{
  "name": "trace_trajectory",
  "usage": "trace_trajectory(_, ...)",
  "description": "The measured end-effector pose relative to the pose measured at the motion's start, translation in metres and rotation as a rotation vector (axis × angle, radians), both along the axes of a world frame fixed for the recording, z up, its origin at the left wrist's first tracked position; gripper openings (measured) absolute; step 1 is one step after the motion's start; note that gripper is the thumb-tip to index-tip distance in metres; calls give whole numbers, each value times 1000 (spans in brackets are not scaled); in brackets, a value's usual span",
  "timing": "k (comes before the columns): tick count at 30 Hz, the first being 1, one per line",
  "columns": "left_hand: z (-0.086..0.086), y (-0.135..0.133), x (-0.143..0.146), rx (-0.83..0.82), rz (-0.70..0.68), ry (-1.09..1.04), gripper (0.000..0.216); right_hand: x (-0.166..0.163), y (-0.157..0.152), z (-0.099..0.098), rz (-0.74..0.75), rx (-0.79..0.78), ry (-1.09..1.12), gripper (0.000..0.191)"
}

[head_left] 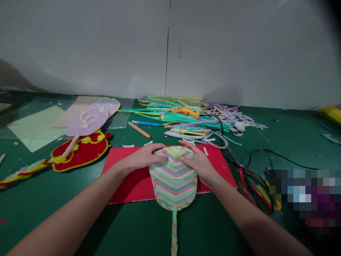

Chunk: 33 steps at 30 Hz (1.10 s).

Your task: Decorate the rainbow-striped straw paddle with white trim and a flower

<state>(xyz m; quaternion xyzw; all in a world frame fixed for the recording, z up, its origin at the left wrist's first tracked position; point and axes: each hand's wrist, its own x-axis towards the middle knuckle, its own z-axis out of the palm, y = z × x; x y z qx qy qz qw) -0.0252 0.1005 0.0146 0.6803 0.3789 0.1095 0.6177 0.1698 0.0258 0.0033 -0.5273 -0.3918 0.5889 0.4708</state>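
A round fan (174, 183) made of pastel pipe cleaners lies tilted before me, striped in chevrons of pink, yellow, mint, lilac and blue. Its twisted handle (174, 227) points down toward me. My left hand (146, 155) grips the upper left rim, thumb on the front face and fingers behind. On the upper right rim my right hand (201, 164) does the same, its thumb near the top of the chevrons. The fingers behind the fan are partly hidden. Beneath the fan's upper part is a red board (125, 190) on the green table (133, 231).
At left lie a lilac fan (77, 124) and a red fan (80, 153) edged in yellow. A pipe cleaner pile (202, 122) holds an orange glue gun (185, 112). Markers (140, 129) lie nearby. Red-handled pliers (245, 185) and a black cable (287, 160) are at right.
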Motion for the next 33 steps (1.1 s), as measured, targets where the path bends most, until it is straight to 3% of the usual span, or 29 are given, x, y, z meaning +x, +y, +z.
trace_trajectory(10,5,1,-5,-65,-29,-60,40,1,0,1,-9,-16,43,58)
trace_trajectory(19,-5,5,-5,-4,-49,-75,33,0,0,0,4,12,-31,57)
trace_trajectory(26,-3,9,-12,-158,-128,-125,48,0,1,-1,-2,0,-16,57)
trace_trajectory(33,-3,7,-7,17,-41,-20,37,2,1,-7,33,45,-30,52)
